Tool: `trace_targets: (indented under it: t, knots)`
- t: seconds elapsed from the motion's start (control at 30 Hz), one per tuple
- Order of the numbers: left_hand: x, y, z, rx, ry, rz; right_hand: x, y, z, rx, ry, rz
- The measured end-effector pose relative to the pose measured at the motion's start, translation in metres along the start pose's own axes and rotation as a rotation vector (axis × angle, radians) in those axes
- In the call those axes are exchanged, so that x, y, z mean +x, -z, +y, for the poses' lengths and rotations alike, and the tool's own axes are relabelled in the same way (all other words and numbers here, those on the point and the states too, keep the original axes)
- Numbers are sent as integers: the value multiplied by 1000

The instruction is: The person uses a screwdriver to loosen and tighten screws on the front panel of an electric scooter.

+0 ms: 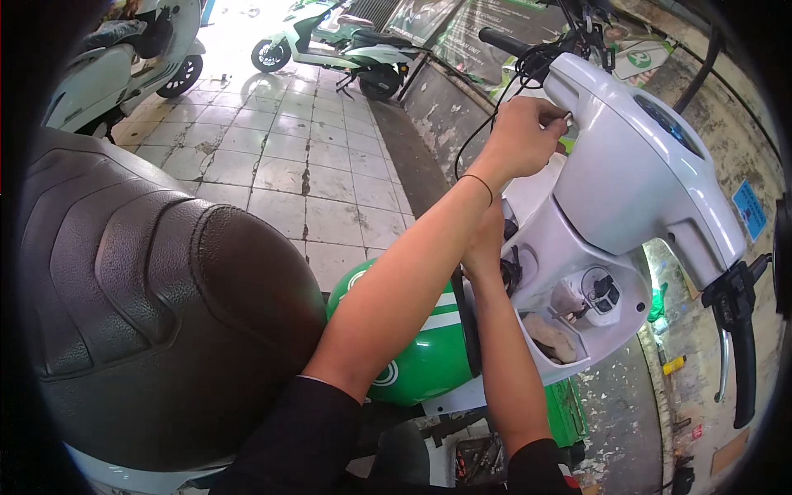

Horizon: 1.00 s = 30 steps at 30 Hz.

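My left hand (528,136) is raised to the upper left edge of the white scooter handlebar cover (643,173). Its thumb and fingers pinch together at a small pale piece too small to name. Beneath my left forearm, my right hand (485,241) reaches toward the scooter's inner front panel (569,235); its fingers are hidden behind the left arm. Black cables (540,62) hang loose near the left grip. Below the cover, an open pocket in the panel shows the ignition lock (601,289) and a pale cloth-like thing (551,338).
A green helmet (433,363) lies under my left forearm, next to the brown scooter seat (124,280). The right handlebar grip (744,371) juts out by the worn wall. A green crate (567,412) stands below. Other scooters (338,49) are parked on the tiled floor.
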<state>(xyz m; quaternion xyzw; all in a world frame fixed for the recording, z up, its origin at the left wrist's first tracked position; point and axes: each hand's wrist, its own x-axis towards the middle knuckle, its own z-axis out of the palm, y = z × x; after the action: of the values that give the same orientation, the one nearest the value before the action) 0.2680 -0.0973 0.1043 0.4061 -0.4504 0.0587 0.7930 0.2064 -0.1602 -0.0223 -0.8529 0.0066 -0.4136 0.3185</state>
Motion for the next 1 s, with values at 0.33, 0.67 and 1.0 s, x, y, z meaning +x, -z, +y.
trace_targets:
  t: [0.33,0.67,1.0]
  knots:
    - [7,38,-2,285,87,-355,3,-8,-2,199,-179,141]
    - [0,19,-9,553,-144,-27,2,-8,5,-350,10,297]
    - [-68,99,-109,641,744,-287,11,-16,4,234,-180,295]
